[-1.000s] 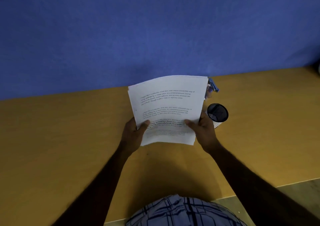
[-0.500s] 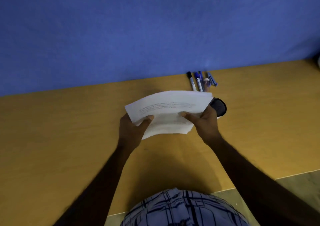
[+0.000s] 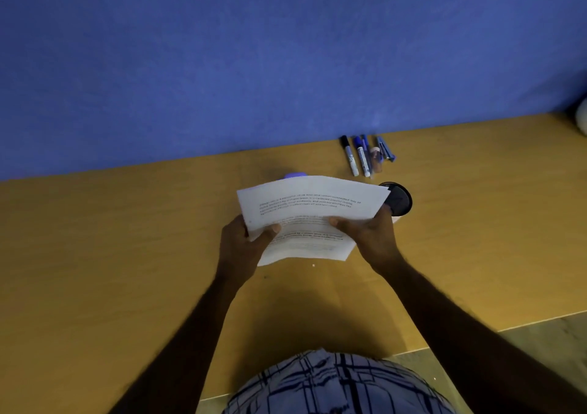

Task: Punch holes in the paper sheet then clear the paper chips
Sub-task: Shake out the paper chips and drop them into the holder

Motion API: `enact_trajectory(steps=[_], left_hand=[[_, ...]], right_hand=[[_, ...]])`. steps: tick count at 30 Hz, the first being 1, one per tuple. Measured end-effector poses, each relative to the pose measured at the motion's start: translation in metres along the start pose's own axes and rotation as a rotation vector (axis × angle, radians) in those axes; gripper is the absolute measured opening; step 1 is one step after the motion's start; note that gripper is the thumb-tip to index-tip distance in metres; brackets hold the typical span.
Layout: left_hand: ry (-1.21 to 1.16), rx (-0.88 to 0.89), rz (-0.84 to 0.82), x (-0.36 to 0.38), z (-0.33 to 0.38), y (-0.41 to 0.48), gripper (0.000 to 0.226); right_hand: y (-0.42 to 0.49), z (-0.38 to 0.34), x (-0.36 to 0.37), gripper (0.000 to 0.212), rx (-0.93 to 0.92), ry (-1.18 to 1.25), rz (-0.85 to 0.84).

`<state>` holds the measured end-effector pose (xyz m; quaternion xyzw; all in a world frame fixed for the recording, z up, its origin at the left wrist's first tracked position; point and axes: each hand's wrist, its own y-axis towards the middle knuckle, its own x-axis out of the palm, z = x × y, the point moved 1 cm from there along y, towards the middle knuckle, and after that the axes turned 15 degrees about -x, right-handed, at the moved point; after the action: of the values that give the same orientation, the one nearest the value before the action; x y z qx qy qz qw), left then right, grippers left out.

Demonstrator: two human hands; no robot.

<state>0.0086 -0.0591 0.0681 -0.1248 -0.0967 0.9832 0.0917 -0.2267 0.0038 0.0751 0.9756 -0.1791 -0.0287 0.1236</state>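
Beyond the paper sheet point(image 3: 313, 210) lie markers point(image 3: 362, 158), black cup point(image 3: 401, 201).

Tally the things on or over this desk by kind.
Paper bundle: 1
Markers: 2
Black round pot: 1
Purple object behind the paper: 1
White speck: 1
Blue pens: blurred, at least 1
Total: at least 7

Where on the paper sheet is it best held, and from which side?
Take the paper sheet by its two side edges at the near half, from the person's side, as the left hand and right hand do, thumbs on top. The thin sheet bows, so gripping both sides probably steadies it, and the far edge lies free toward the purple object behind it.
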Motion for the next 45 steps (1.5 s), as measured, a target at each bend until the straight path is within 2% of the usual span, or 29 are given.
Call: enact_trajectory(steps=[5,9,14,17,20,23,25,27,29,32,34,37,40,42,43,45], left_hand=[[-0.079,-0.057,-0.005,0.004,-0.009,0.002,0.029],[-0.25,-0.031,0.008,-0.002,-0.005,0.002,0.029],[-0.429,-0.011,-0.102,-0.015,0.001,0.003,0.042],[-0.51,-0.03,-0.158,-0.019,0.001,0.005,0.046],[-0.649,-0.083,-0.213,-0.021,0.001,0.006,0.051],[-0.733,-0.139,-0.224,-0.016,0.001,0.005,0.054],[-0.698,-0.124,-0.227,-0.016,-0.001,0.004,0.052],[-0.628,-0.085,-0.187,-0.026,-0.004,0.005,0.052],[-0.563,-0.111,-0.078,-0.047,-0.006,0.009,0.048],[-0.309,-0.156,0.072,-0.084,-0.01,0.013,0.029],[-0.115,-0.149,0.045,-0.095,-0.012,0.013,0.024],[0.128,-0.161,0.013,-0.092,-0.018,0.016,0.034],[0.197,-0.152,0.052,-0.077,-0.025,0.014,0.038],[0.199,-0.099,0.044,-0.067,-0.03,0.012,0.033],[0.161,-0.095,0.025,-0.063,-0.033,0.009,0.028],[0.11,-0.108,0.009,-0.057,-0.038,0.004,0.033]], right_hand=[[-0.009,0.012,-0.006,0.045,0.052,-0.057,-0.058],[-0.011,0.025,-0.018,0.043,0.077,-0.09,-0.066],[-0.014,0.035,-0.026,0.041,0.168,-0.045,-0.011],[-0.015,0.041,-0.029,0.042,0.333,0.333,0.116],[-0.021,0.043,-0.025,0.044,0.471,0.78,0.123],[-0.025,0.043,-0.01,0.045,0.483,0.91,0.044],[-0.022,0.041,0.0,0.045,0.453,0.855,0.021],[-0.016,0.038,-0.001,0.042,0.414,0.717,0.115],[-0.01,0.032,-0.011,0.038,0.366,0.575,0.191],[-0.003,0.02,-0.025,0.036,0.273,0.424,0.173],[-0.002,0.015,-0.029,0.036,0.205,0.331,0.145],[-0.002,0.016,-0.028,0.021,0.109,0.227,0.108],[0.0,0.017,-0.023,0.023,0.065,0.182,0.091],[0.002,0.015,-0.02,0.03,0.032,0.165,0.064],[0.002,0.015,-0.018,0.03,0.028,0.165,0.047],[0.0,0.017,-0.016,0.021,0.03,0.152,0.031]])
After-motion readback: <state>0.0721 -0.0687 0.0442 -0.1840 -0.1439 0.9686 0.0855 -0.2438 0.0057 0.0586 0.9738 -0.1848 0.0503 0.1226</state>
